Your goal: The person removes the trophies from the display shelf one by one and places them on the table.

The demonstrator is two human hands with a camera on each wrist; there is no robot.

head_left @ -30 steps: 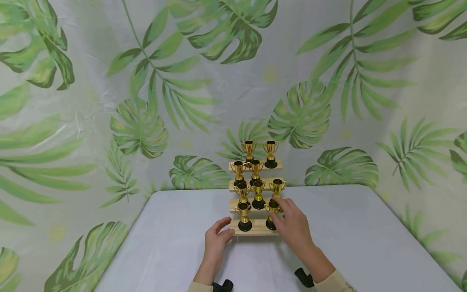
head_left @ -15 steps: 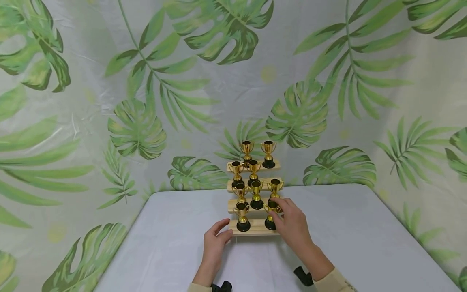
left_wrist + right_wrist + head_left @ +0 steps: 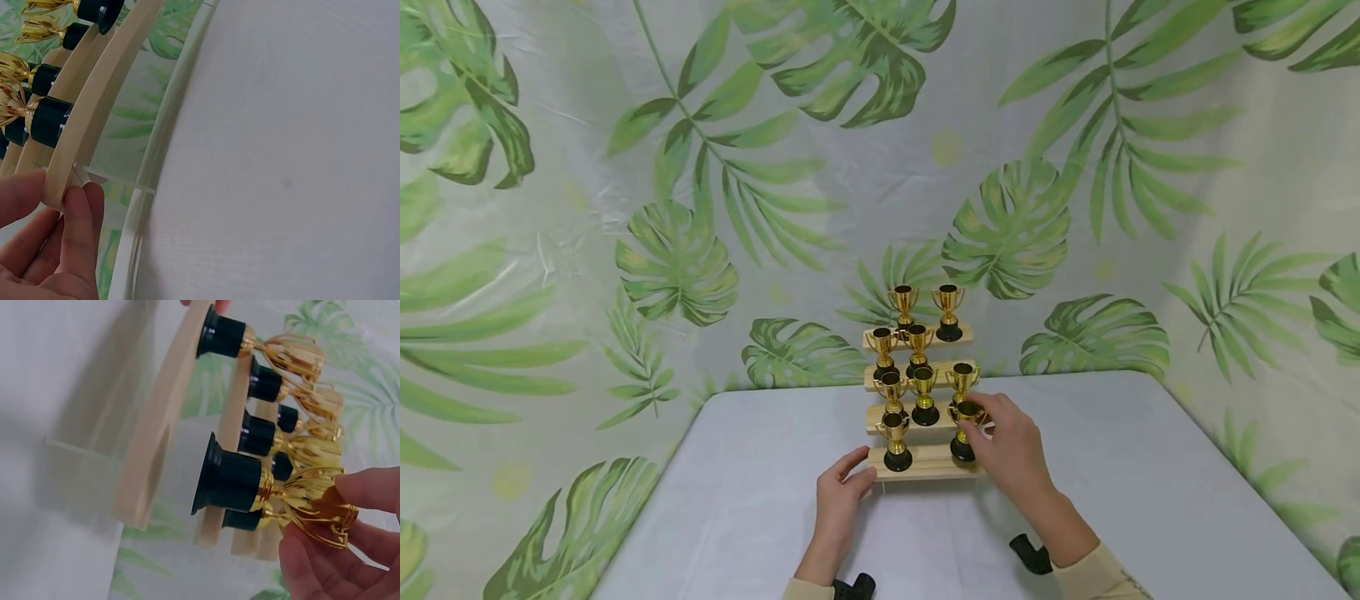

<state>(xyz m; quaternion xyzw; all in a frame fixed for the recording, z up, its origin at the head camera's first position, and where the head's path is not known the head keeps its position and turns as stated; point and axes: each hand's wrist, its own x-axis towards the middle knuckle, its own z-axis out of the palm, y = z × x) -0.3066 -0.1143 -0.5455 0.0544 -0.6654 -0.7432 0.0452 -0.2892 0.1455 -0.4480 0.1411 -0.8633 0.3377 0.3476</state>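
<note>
My right hand point(image 3: 1017, 446) pinches a small gold trophy cup point(image 3: 232, 480) with a black base by its cup end, at the right of the front step. In the right wrist view a gap shows between its base and the wooden front board point(image 3: 150, 437). My left hand point(image 3: 839, 500) grips the left end of this lowest board of the tiered display stand point(image 3: 94, 100), thumb on one face and fingers on the other. Another trophy point(image 3: 896, 443) stands upright on the board's left part.
Three higher wooden steps rise behind, bearing several more gold trophies point(image 3: 925, 398). Clear supports point(image 3: 119, 178) hold the front board above the white-covered table point(image 3: 760, 450). A leaf-print sheet point(image 3: 820, 200) hangs behind the table.
My right hand has raised the trophy off the front board and shifted it slightly right. My left hand keeps its grip on the board's end.
</note>
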